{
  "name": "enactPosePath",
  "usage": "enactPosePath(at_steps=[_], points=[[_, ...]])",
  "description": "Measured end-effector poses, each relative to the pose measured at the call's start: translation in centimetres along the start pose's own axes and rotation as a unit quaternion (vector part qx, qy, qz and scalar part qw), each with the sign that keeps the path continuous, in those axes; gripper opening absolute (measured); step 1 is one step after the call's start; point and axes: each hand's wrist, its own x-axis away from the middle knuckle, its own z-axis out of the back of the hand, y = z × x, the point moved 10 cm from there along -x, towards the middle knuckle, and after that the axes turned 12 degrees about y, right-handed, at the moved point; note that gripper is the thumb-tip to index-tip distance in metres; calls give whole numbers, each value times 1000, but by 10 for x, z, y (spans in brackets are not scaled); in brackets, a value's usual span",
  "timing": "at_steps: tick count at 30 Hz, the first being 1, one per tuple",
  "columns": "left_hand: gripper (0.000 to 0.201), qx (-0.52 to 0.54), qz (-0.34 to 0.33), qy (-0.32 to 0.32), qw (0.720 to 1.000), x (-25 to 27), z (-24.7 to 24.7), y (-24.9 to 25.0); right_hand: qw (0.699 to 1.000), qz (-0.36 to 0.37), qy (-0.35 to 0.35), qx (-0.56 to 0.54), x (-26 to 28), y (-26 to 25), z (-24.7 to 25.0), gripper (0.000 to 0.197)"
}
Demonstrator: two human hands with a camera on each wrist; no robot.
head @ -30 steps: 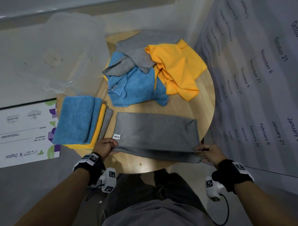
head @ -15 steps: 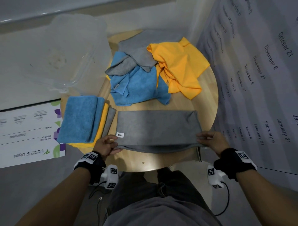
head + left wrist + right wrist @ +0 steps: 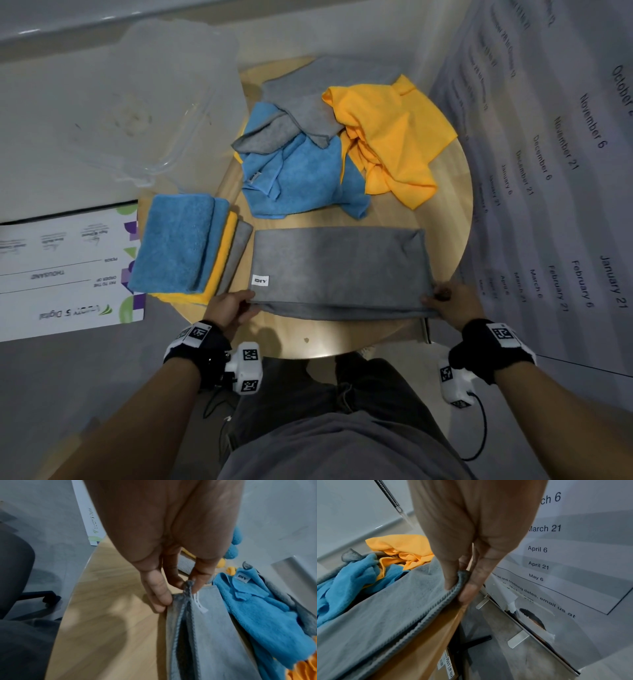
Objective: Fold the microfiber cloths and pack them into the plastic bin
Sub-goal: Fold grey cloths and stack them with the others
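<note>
A grey microfiber cloth (image 3: 339,270) lies folded in half across the near part of the round wooden table (image 3: 346,337). My left hand (image 3: 227,306) pinches its near left corner (image 3: 187,588) between thumb and fingers. My right hand (image 3: 448,303) pinches the near right corner (image 3: 462,577), at the table's edge. A white label (image 3: 260,281) shows by the left corner. A folded stack of blue, yellow and grey cloths (image 3: 185,246) sits at the left. Loose blue (image 3: 301,174), grey (image 3: 308,102) and yellow (image 3: 390,137) cloths are heaped at the back. The clear plastic bin (image 3: 144,92) stands at the back left.
A printed board (image 3: 65,270) lies on the floor to the left. A large sheet with dates (image 3: 561,164) hangs on the right. A dark office chair (image 3: 15,568) stands near my left side. My legs (image 3: 329,411) are under the near edge.
Both hands have carried the cloth's near edge away from me across the table, and the grey cloth now lies a little further back and flatter.
</note>
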Motion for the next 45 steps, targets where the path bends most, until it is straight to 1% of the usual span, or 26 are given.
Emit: enactPosePath(at_steps=[2, 3, 5, 7, 9, 11, 13, 15, 18, 20, 22, 23, 26, 28, 31, 33, 34, 36, 37, 38, 40, 41, 42, 43, 44, 45], points=[[7, -3, -2, -9, 1000, 0, 2, 0, 1000, -6, 4, -28, 1, -2, 1, 16], [10, -14, -3, -15, 1000, 0, 2, 0, 999, -16, 7, -51, 3, -4, 2, 15], [4, -34, 0, -48, 998, 6, -4, 0, 990, -65, -8, -129, 7, -3, 2, 13], [13, -54, 21, -74, 996, 12, -10, -5, 975, -117, -35, -188, 11, 3, -1, 13], [12, -84, 38, -69, 993, 15, -12, -9, 969, -148, -53, -191, 13, 9, -2, 15], [8, -94, 36, -50, 994, 14, -11, -10, 968, -167, -61, -175, 16, 15, -2, 13], [10, -73, 29, -21, 997, 11, -8, -7, 964, -179, -60, -186, 17, 20, -1, 10], [11, -48, 29, 0, 998, 12, -5, -5, 952, -200, -55, -225, 17, 24, 1, 12], [10, -26, 40, 0, 999, 14, -6, -3, 931, -228, -65, -276, 18, 27, -1, 17], [12, -16, 44, 1, 999, 14, -6, -3, 925, -235, -74, -289, 20, 28, -3, 24], [14, -10, 41, 10, 999, 12, -5, -3, 926, -233, -84, -285, 20, 30, -5, 27], [14, -11, 36, 13, 999, 11, -4, -3, 930, -231, -89, -273, 20, 33, -6, 26], [21, -38, 12, 9, 999, 7, -3, -3, 940, -228, -86, -240, 22, 39, -4, 14], [24, -77, -12, 8, 997, 4, -1, -1, 946, -216, -77, -228, 20, 40, -3, 18], [30, -161, -47, 30, 985, 2, 7, 2, 964, -184, -70, -180, 18, 36, -2, 24], [31, -216, -61, 38, 974, 2, 10, 0, 974, -163, -73, -136, 20, 31, -3, 26], [30, -243, -65, 31, 967, 3, 10, -2, 980, -149, -78, -109, 21, 26, -2, 26], [25, -298, -78, 14, 951, 7, 7, -3, 992, -96, -73, -35, 16, 14, 2, 27], [22, -335, -101, 11, 937, 10, 5, 2, 997, -56, -55, 4, 10, 5, 7, 28], [22, -378, -142, 23, 915, 13, 3, 11, 999, -9, -27, 40, 3, -7, 13, 28], [28, -437, -246, 79, 862, 21, -2, 38, 993, 72, 25, 91, -10, -35, 23, 29], [28, -437, -298, 102, 843, 26, -7, 53, 990, 93, 34, 101, -16, -48, 24, 32], [23, -423, -353, 108, 828, 32, -16, 65, 988, 106, 32, 104, -21, -60, 21, 34], [14, -410, -412, 96, 808, 38, -30, 76, 988, 107, 27, 104, -27, -68, 17, 35], [8, -414, -470, 68, 777, 46, -48, 83, 988, 107, 29, 106, -34, -75, 13, 37], [13, -423, -517, 31, 743, 52, -66, 86, 988, 101, 36, 110, -41, -80, 10, 38]])
